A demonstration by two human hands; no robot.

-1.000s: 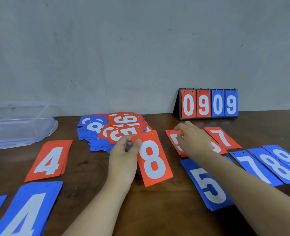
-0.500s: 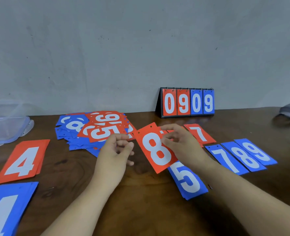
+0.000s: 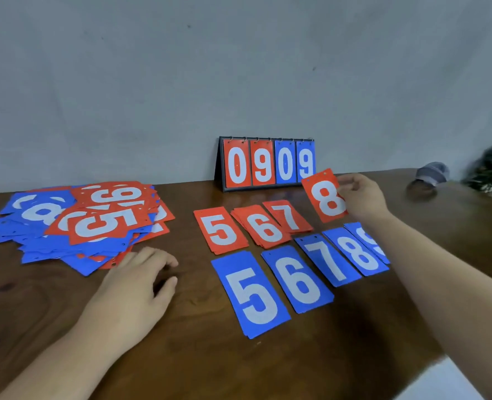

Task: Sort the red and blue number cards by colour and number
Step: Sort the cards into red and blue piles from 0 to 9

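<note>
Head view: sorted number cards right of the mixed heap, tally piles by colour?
Red card piles lying flat: 3 (red 5, red 6, red 7)
Blue card piles: 5 (blue 5, blue 6, blue 7, blue 8, blue 9, partly hidden)
Red 8 card pinched in the right hand: 1
Total: 9

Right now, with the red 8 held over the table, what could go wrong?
1. The right hand pinches the red 8 close to the scoreboard; it might bump it.
2. The right forearm covers part of the blue 9; dropping lower could drag that card askew.
3. The left hand lies by the loose pile and could nudge it.
</note>
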